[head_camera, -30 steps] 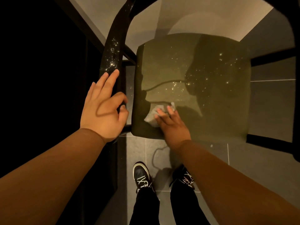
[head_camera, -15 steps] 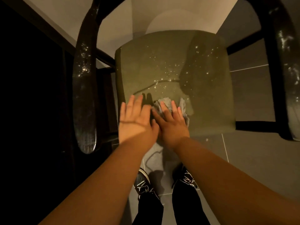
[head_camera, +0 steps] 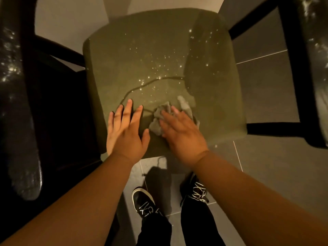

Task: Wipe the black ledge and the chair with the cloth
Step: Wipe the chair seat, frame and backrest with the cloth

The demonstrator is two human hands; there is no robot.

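The chair's olive-green seat cushion [head_camera: 159, 55] fills the middle of the head view, speckled with glinting droplets. A crumpled grey cloth [head_camera: 164, 112] lies near its front edge. My right hand [head_camera: 181, 132] presses flat on the cloth, fingers extended over it. My left hand [head_camera: 125, 128] rests flat on the cushion just left of the cloth, fingers spread and straight. The black ledge cannot be made out in this view.
A glossy black armrest [head_camera: 19, 112] runs down the left side, dotted with droplets, and another black armrest [head_camera: 312, 50] stands at the right. Grey floor tiles [head_camera: 266, 174] lie below the seat. My two dark sneakers [head_camera: 144, 203] stand just in front of the chair.
My left hand left the left armrest and came down flat onto the seat beside the cloth. My right hand with the cloth shifted slightly right on the cushion.
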